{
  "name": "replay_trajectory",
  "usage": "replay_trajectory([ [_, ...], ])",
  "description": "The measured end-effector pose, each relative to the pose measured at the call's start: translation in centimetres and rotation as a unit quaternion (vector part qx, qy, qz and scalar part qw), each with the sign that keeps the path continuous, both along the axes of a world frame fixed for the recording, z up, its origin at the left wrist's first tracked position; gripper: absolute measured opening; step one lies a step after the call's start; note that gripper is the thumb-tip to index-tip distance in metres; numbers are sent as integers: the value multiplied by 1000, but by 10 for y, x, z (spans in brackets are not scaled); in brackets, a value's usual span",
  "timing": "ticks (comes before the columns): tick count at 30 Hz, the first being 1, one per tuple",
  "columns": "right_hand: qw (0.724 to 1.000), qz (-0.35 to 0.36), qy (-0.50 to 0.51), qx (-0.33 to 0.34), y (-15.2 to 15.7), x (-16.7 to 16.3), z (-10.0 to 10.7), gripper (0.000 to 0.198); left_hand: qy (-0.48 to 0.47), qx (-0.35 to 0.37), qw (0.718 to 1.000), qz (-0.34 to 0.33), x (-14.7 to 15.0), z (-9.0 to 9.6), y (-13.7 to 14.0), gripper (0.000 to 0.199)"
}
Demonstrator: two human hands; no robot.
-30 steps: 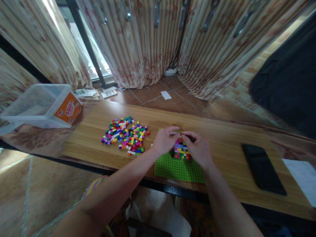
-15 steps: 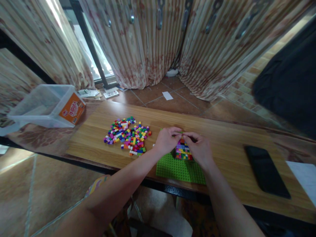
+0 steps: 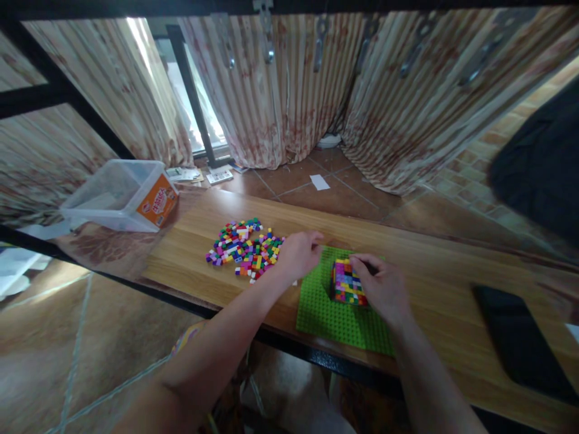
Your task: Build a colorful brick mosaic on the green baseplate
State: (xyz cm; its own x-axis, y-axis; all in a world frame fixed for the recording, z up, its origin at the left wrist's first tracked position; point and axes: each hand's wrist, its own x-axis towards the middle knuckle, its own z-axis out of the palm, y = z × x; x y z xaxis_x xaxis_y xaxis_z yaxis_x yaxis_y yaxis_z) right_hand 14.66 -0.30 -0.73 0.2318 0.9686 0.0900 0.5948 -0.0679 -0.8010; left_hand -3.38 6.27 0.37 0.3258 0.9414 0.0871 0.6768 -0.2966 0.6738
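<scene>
A block of multicoloured toy building bricks (image 3: 346, 283) stands on a green studded baseplate (image 3: 316, 322). At its back right corner is my right hand (image 3: 382, 286), its fingers curled and their tips closed on the build's edge. Whether a small loose brick is also between them is hidden. My left hand (image 3: 299, 254) hovers between the baseplate and a pile of loose bricks (image 3: 244, 247), with its fingers partly stretched out and apart. I see nothing in it. The left hand and forearm cover part of the pile's right side.
A clear plastic bin (image 3: 113, 199) with an orange label stands left of the wooden tabletop (image 3: 190, 241). A black phone-like slab (image 3: 520, 337) lies at the right. Striped curtains (image 3: 307, 102) hang behind, and a white paper (image 3: 319, 182) lies on the floor.
My left hand has come away from the build and moved left toward the brick pile. My right hand stays at the build. The camera view has shifted, showing more of the black frame above.
</scene>
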Motion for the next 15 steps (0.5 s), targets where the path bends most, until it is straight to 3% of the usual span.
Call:
replay_trajectory([
  [3, 1000, -9, 1, -4, -1, -1, 2, 31, 141, 9, 989, 34, -24, 10, 5, 22],
  [7, 1000, -5, -5, 6, -1, -2, 3, 31, 251, 15, 966, 54, -39, 12, 2, 18],
  [15, 1000, -3, -22, 13, -1, -2, 2, 30, 303, 41, 951, 45, -36, 1, -1, 28],
])
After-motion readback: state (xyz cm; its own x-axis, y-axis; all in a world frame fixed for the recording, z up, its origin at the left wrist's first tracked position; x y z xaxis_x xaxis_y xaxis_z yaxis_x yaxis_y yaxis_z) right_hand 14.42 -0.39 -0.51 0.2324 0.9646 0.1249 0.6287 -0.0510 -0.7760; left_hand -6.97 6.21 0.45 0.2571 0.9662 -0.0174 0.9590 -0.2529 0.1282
